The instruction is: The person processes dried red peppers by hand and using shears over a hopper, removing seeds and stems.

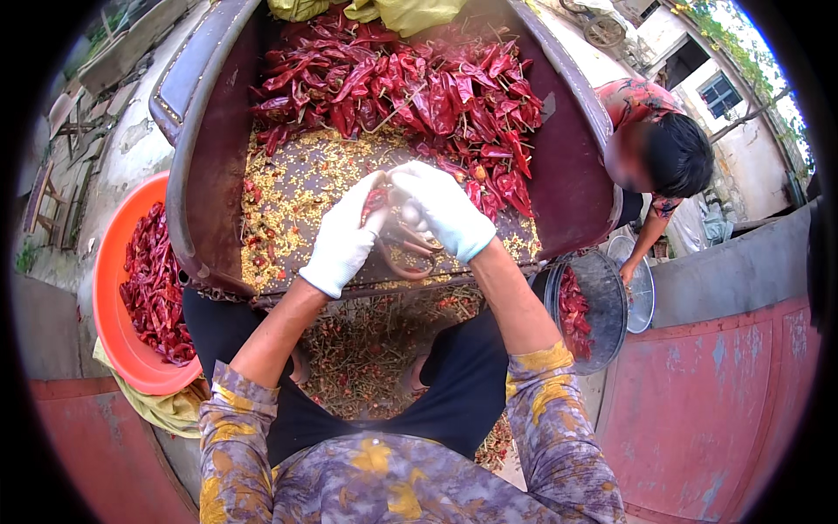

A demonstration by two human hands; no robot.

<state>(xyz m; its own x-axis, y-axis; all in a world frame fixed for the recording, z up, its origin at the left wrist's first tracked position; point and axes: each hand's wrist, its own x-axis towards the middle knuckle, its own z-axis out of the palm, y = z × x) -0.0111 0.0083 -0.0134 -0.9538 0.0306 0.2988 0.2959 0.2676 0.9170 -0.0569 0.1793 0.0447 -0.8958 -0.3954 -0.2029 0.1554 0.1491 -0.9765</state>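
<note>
My left hand, in a white knit glove, pinches a dried red chili pepper. Against its fingertips rests my right hand, gloved the same way, with its fingers curled. The looped handles of what look like scissors hang under my right hand; their blades are hidden. Both hands are above a maroon leatherette holder with raised sides. A large heap of dried red chilies fills its far part. Pale yellow seeds are strewn over its near part.
An orange basin of red chilies stands at left. To the right, a person reaches down by a dark bucket with chilies and a metal basin. Stems litter the ground between my feet. Yellow sacking lies behind the heap.
</note>
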